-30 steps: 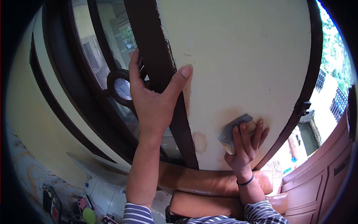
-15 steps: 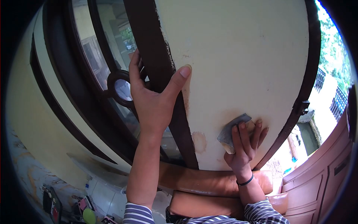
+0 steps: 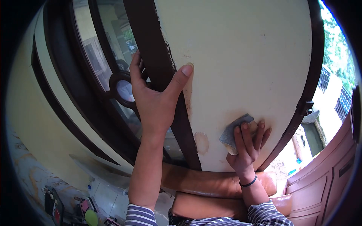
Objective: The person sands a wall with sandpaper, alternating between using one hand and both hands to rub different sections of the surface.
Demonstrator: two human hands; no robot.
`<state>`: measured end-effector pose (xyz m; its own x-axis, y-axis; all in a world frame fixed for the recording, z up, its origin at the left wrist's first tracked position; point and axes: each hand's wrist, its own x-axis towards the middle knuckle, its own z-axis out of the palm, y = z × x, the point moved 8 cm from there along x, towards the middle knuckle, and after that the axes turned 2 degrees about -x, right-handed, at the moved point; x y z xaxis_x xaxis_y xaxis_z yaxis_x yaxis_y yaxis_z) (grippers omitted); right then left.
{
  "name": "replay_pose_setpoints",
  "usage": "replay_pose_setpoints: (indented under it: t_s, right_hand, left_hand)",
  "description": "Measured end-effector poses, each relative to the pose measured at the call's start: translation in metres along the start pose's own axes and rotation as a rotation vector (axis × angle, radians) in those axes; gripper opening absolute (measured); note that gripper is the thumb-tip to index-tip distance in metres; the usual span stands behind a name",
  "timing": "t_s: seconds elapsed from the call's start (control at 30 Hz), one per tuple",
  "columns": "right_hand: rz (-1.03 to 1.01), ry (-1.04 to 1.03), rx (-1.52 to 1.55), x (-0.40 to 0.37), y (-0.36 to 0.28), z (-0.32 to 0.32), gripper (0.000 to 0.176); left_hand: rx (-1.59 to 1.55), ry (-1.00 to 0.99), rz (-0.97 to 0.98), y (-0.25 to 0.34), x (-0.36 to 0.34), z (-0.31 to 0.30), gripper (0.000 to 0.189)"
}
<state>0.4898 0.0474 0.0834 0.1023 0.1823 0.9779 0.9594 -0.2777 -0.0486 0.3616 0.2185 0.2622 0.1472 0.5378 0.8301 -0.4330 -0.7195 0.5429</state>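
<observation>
My left hand [image 3: 156, 103] grips the dark brown wooden frame [image 3: 145, 30] at the edge of the cream wall [image 3: 237, 56]. Its thumb lies over onto the wall, while the fingers reach round the frame's far side and are partly hidden. Lower right, my right hand [image 3: 247, 148] presses a folded grey sheet of sandpaper [image 3: 230, 136] against the wall. The fingers lie over the sheet, and its pale backing shows at the lower corner. A brownish smudge surrounds the sandpaper. To its left is a tan bare patch [image 3: 201, 143] in the paint.
A brown leather-like sofa [image 3: 211, 182] stands below, close against the wall. Glass window panes [image 3: 94, 49] with dark frames are at left. Assorted small items [image 3: 90, 216] lie on the tiled floor at lower left. A pinkish panelled door [image 3: 320, 188] is at right, beside an outdoor opening.
The view has shifted very slightly. Both hands keep practically the same places on the frame and the wall.
</observation>
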Motion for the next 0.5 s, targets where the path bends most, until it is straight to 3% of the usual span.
replay_pose_setpoints:
  t_s: [0.5]
  right_hand:
    - [0.006,0.006,0.012,0.0004,-0.0007,-0.0009,0.037]
  left_hand:
    - [-0.005,0.012,-0.023,0.0018,-0.0022,0.0019,0.101]
